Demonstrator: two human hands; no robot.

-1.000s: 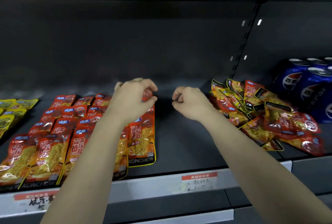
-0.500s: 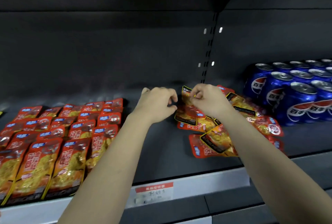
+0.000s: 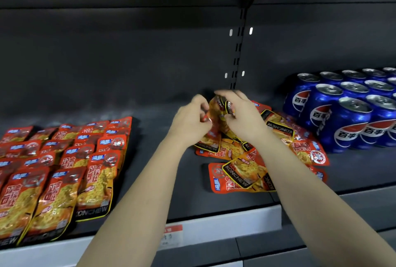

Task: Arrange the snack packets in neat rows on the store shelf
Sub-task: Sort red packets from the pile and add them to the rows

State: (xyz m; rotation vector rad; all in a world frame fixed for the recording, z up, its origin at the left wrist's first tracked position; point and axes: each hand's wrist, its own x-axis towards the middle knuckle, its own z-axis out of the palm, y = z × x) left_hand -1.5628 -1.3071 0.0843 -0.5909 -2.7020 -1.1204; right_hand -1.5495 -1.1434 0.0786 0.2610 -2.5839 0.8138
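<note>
Red and orange snack packets lie in overlapping rows [image 3: 64,166] on the left of the dark shelf [image 3: 162,172]. A loose heap of the same packets [image 3: 240,172] sits at the middle right. Above the heap's back edge, both hands hold one lifted packet [image 3: 217,114] upright. My left hand [image 3: 190,121] pinches its left side with curled fingers. My right hand [image 3: 242,114] grips its top right edge, fingers curled over it. Part of the heap is hidden under my right forearm.
Several blue Pepsi cans [image 3: 351,112] stand packed together at the right, close to the heap. A price label [image 3: 171,234] is stuck on the white shelf front edge. A slotted upright [image 3: 237,48] runs up the back wall behind the hands.
The view has shifted right. My left hand left the neat rows and joined my right hand at the heap, and both now lift one packet off it.
</note>
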